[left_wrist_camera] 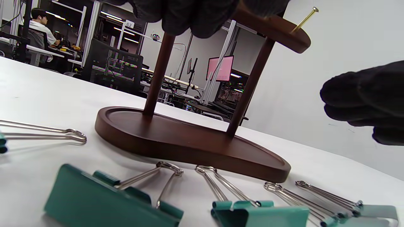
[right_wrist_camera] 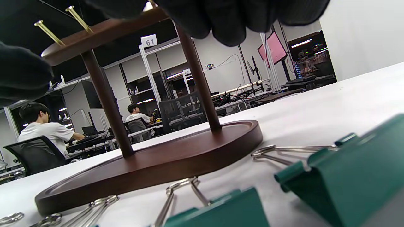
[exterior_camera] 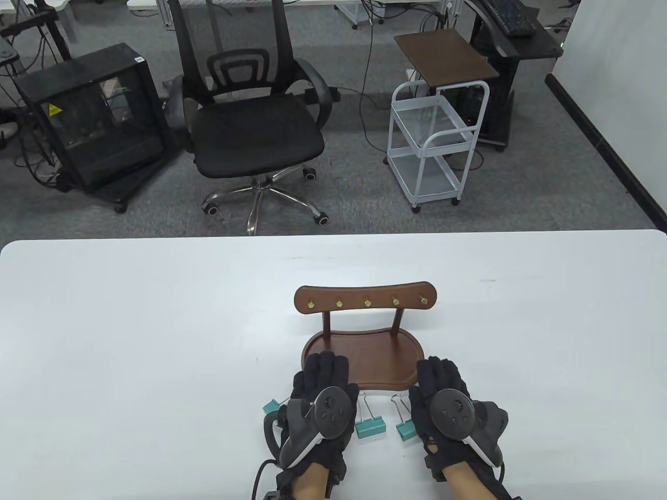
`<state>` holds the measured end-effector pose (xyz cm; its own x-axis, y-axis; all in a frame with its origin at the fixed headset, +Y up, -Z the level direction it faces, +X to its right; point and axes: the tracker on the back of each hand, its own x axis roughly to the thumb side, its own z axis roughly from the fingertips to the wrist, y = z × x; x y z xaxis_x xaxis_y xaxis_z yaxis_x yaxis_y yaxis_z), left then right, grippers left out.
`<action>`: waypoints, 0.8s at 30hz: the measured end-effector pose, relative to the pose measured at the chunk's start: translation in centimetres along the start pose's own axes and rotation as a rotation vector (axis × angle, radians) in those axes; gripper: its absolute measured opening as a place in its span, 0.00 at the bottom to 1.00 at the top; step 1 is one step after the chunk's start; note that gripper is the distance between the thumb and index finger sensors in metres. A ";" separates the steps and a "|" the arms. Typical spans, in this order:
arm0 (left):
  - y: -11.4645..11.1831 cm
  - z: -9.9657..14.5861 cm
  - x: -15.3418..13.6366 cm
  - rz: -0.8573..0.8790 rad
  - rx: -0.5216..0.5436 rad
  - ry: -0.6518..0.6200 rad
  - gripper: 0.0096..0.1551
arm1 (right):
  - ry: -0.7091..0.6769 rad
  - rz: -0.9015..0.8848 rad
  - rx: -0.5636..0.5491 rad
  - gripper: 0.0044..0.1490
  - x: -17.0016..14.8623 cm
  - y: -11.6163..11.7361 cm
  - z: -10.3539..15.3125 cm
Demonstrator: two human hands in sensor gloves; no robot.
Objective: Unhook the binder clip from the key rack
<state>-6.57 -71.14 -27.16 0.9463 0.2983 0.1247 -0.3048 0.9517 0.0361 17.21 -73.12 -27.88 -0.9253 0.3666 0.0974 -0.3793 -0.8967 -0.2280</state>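
The wooden key rack [exterior_camera: 365,298] stands mid-table with several brass hooks [exterior_camera: 367,302], all bare. Its base tray [exterior_camera: 362,359] lies just beyond my hands. Teal binder clips lie on the table in front of the base: one between my hands [exterior_camera: 370,427], one by my right hand [exterior_camera: 404,430], one left of my left hand [exterior_camera: 271,406]. My left hand [exterior_camera: 324,390] and right hand [exterior_camera: 440,388] rest palm down, open, holding nothing, fingertips at the base's near edge. The left wrist view shows clips [left_wrist_camera: 110,201] and the base [left_wrist_camera: 189,142]; the right wrist view shows a clip [right_wrist_camera: 347,176].
The white table [exterior_camera: 130,323] stretches wide to both sides. Beyond its far edge stand an office chair [exterior_camera: 255,125], a white cart [exterior_camera: 437,140] and a black case [exterior_camera: 94,120].
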 end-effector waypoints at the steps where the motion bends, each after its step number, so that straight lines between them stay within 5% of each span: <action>1: 0.0 0.0 -0.1 0.002 -0.002 -0.001 0.37 | -0.001 -0.002 0.001 0.37 0.0 0.0 0.0; 24: 0.0 0.1 -1.1 0.076 -0.042 0.020 0.36 | 0.056 -0.064 0.003 0.37 -1.0 -0.5 0.4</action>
<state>-7.65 -71.48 -27.17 0.9227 0.3709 0.1056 -0.3714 0.9283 -0.0149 18.34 -73.15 -27.49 -0.8980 0.4361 0.0575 -0.4375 -0.8719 -0.2201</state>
